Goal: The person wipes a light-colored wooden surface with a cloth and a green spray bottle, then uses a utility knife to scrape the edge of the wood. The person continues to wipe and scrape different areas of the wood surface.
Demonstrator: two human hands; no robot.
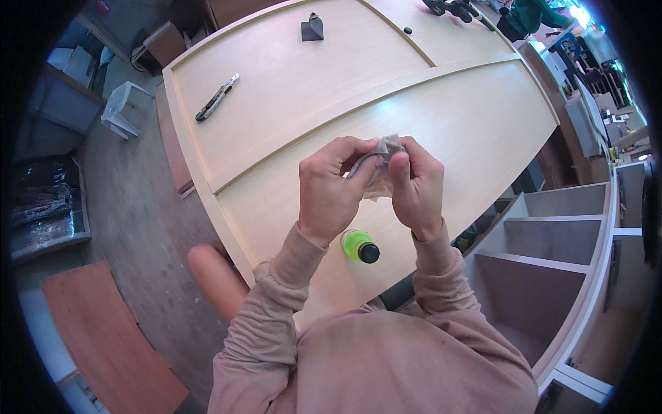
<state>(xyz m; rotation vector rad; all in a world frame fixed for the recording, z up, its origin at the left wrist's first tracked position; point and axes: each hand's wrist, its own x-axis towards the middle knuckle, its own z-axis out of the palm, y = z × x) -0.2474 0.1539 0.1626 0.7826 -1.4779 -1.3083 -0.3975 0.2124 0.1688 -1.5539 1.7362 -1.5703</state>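
Observation:
My left hand [333, 183] and my right hand [421, 183] pinch a crumpled, greyish-beige piece of thin material [380, 187] between thumbs and fingers, above a pale wooden panel [258, 222] with raised strips. Whether the material is cloth or paper I cannot tell. Just below my hands, a bottle of bright green liquid with a black cap [357, 246] stands on the panel. A snap-off utility knife [217, 98] lies on its far left part. Near the far edge sits a small dark grey folded piece [312, 30], and a small black cap-like disc [408, 31] is farther right.
Dark tools [455, 9] lie at the panel's far right corner, with a person in green [532, 18] beyond. White-edged shelving [548, 264] stands close on the right. On the left are a white plastic stool [124, 106] and reddish-brown boards [108, 336].

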